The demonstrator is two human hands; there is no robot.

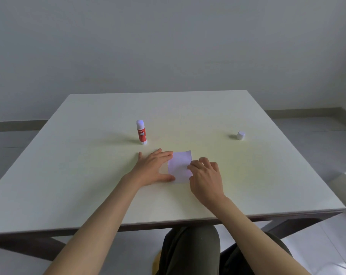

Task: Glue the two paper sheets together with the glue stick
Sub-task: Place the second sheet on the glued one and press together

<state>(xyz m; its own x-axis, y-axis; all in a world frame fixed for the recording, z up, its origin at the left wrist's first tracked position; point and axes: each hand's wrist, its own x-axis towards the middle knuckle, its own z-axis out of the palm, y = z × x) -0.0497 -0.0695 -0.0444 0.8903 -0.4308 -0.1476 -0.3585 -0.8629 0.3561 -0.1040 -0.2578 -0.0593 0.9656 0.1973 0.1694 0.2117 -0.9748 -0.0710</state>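
Observation:
A small pale paper sheet (180,165) lies flat on the white table (89,175); whether a second sheet lies under it I cannot tell. My left hand (153,168) rests flat on the table with fingers spread, its fingertips and thumb touching the paper's left edge. My right hand (205,175) is curled, fingertips pressing on the paper's right edge. The red and white glue stick (141,132) stands upright and uncapped beyond my left hand. Its white cap (240,135) sits far off to the right.
The table's near edge runs just above my knees (190,249). A plain wall stands behind the far edge, and the floor shows on both sides.

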